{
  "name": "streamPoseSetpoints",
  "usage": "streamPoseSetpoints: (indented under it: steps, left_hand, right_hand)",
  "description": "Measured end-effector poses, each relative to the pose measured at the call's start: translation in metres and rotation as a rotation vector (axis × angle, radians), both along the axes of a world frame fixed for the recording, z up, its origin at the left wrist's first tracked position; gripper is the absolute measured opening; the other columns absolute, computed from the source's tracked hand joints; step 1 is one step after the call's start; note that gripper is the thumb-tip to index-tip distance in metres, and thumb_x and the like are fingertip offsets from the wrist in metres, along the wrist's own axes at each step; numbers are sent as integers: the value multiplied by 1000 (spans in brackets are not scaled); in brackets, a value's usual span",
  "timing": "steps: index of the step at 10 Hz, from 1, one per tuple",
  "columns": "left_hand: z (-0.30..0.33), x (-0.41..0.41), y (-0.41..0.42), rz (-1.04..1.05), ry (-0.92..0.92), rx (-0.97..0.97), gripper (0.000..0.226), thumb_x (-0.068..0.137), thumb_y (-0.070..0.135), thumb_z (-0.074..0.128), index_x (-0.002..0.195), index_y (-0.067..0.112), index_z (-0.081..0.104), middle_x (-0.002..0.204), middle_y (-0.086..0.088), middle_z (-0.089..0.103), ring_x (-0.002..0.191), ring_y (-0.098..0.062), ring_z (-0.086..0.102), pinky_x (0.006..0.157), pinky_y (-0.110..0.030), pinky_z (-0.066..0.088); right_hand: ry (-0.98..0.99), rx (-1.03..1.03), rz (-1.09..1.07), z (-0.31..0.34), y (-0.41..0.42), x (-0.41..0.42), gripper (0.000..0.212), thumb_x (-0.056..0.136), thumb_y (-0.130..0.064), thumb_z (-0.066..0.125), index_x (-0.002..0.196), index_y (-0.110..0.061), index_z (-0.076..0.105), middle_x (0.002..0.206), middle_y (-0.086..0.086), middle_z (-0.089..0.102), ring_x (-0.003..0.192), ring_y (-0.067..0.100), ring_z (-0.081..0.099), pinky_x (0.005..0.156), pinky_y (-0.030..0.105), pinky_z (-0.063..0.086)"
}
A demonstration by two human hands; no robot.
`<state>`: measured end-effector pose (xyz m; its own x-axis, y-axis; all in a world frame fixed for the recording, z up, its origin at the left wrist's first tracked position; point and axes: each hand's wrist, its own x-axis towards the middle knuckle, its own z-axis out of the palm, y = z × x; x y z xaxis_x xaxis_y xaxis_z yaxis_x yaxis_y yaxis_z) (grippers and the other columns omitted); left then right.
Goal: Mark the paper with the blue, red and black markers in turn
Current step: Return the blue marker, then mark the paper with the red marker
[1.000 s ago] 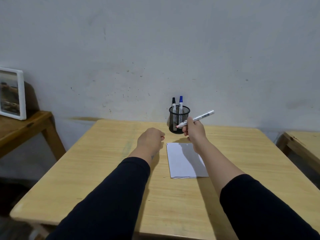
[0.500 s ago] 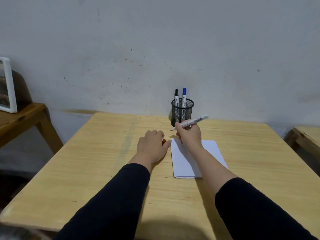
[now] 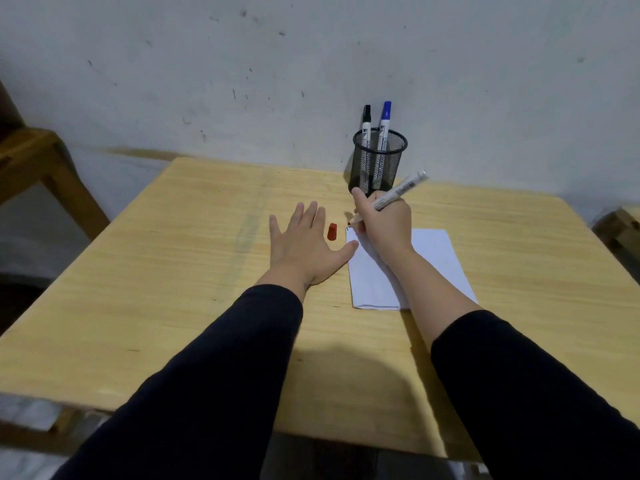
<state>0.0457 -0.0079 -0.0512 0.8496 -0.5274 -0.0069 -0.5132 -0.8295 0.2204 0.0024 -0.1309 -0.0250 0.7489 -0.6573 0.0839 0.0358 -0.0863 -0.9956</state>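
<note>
Gripping the uncapped red marker [image 3: 391,197], the right hand [image 3: 384,223] aims its tip at the white paper sheet's [image 3: 436,265] far-left corner; the left hand [image 3: 304,244] lies flat, released, beside it. Unpinned, the sheet may slide.

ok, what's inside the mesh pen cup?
Two capped markers stand in the mesh pen cup: a black-capped marker and a blue-capped marker. Their lower ends show only dimly through the mesh; the cup floor is hidden.

Right hand [image 3: 384,225] hides paper's [image 3: 436,258] upper-left area.
</note>
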Motion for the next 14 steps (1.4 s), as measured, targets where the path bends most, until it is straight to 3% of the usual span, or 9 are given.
streamPoseSetpoints:
  steps: [1, 3, 5, 7, 9, 10, 11, 12, 14]
  left_hand:
    - [-1, 0, 0, -3, -9, 7, 93, 81, 76, 24, 153, 21, 6, 162, 7, -3, 149, -12, -8, 118, -56, -5]
    - [-2, 1, 0, -11, -14, 13, 92, 80, 76, 22, 153, 21, 6, 162, 7, -2, 149, -12, -8, 118, -56, -5]
    - [-2, 1, -1, -11, -16, 17, 93, 80, 77, 22, 153, 21, 6, 162, 6, -2, 149, -13, -8, 118, -56, -4]
    - [-2, 1, -1, -10, -14, 14, 93, 80, 77, 22, 153, 21, 6, 162, 6, -2, 149, -13, -8, 118, -56, -5]
    - [0, 1, 0, -14, -11, 10, 93, 80, 77, 22, 153, 20, 6, 162, 6, -2, 149, -13, -7, 118, -56, -5]
    - [-1, 0, 1, -9, -4, -31, 91, 81, 76, 26, 152, 23, 6, 162, 6, 3, 149, -15, -3, 117, -57, -4]
    - [1, -4, 4, -43, -70, -219, 77, 86, 66, 39, 150, 31, 15, 158, 6, 23, 147, -17, 16, 116, -57, 6]
    - [10, -8, 8, -142, -220, -321, 50, 92, 47, 48, 140, 36, 37, 142, 8, 46, 131, -16, 41, 106, -43, 28]
    - [24, -2, 14, -259, -354, -143, 28, 97, 25, 48, 122, 27, 60, 116, 0, 58, 110, -23, 49, 75, -35, 36]
  right_hand:
    - [39, -115, -37, 2, 1, -2, 37, 89, -12, 64, 56, -10, 48, 50, 3, 52, 35, -3, 49, 41, 6, 39]
    - [84, -189, -69, -3, -1, 0, 34, 87, -15, 60, 56, -13, 48, 55, 3, 55, 39, -3, 50, 45, 8, 41]
    - [87, -196, -42, -2, 1, 0, 22, 89, -12, 60, 70, -3, 56, 58, 3, 57, 38, -7, 53, 42, 2, 37]
    - [144, -256, -50, -2, 0, 1, 25, 87, -14, 58, 63, -10, 53, 55, -4, 54, 38, -9, 52, 41, 2, 34]
    - [19, -41, -77, 6, 1, -6, 27, 91, -4, 55, 64, -4, 49, 57, 8, 48, 34, -4, 48, 40, 7, 39]
    - [-7, 29, -99, 8, 1, -6, 23, 93, -14, 56, 75, 0, 58, 58, 12, 55, 36, 1, 51, 39, 11, 43]
    - [5, 192, -95, 9, -3, -4, 41, 96, -35, 52, 68, -5, 58, 52, 7, 57, 36, 12, 47, 36, 19, 39]
    - [-25, 326, -65, 13, -5, -5, 48, 99, -39, 43, 67, -6, 58, 50, 9, 51, 33, 16, 37, 38, 22, 31]
    - [-19, 376, -48, 17, -1, -17, 47, 98, -39, 42, 66, -9, 58, 51, 8, 51, 37, 16, 39, 38, 21, 27]
